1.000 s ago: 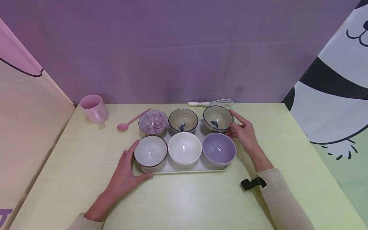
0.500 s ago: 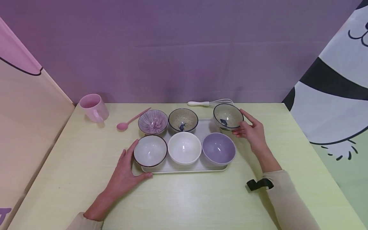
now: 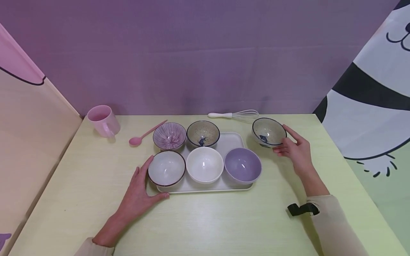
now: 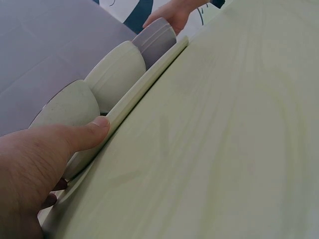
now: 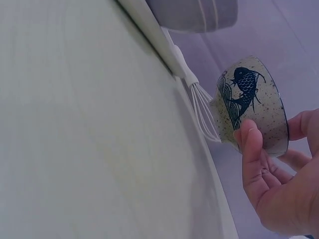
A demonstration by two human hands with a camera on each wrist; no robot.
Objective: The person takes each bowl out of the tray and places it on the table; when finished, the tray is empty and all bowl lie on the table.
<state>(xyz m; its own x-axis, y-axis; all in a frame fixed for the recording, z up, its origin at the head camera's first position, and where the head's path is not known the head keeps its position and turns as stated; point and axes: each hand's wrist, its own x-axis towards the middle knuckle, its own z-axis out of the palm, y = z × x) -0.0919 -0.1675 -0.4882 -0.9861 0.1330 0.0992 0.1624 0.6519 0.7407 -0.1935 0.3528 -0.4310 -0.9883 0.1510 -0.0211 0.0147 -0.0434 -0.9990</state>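
My right hand (image 3: 296,149) pinches a speckled beige bowl (image 3: 268,131) by its right side, to the right of the white tray (image 3: 233,138). In the right wrist view that bowl (image 5: 254,104) shows a blue fish on its outside and hangs just off the table. At the tray's front left corner, my left hand (image 3: 137,193) grips the edge, its thumb (image 4: 89,135) along the front rim. Beside those fingers stands a white bowl with a brown rim (image 3: 167,168). A plain white bowl (image 3: 205,165) and a purple bowl (image 3: 243,165) complete the front row.
On the tray's back row are a purple-striped bowl (image 3: 170,136) and another speckled bowl (image 3: 203,133). Behind lies a white whisk (image 3: 235,115). A pink spoon (image 3: 136,141) and pink mug (image 3: 104,121) are at the left. A purple curtain (image 3: 205,60) hangs behind the table.
My right hand has taken the speckled bowl off the tray's back right corner and carried it right, past the tray's edge. The left hand has stayed at the tray's corner.
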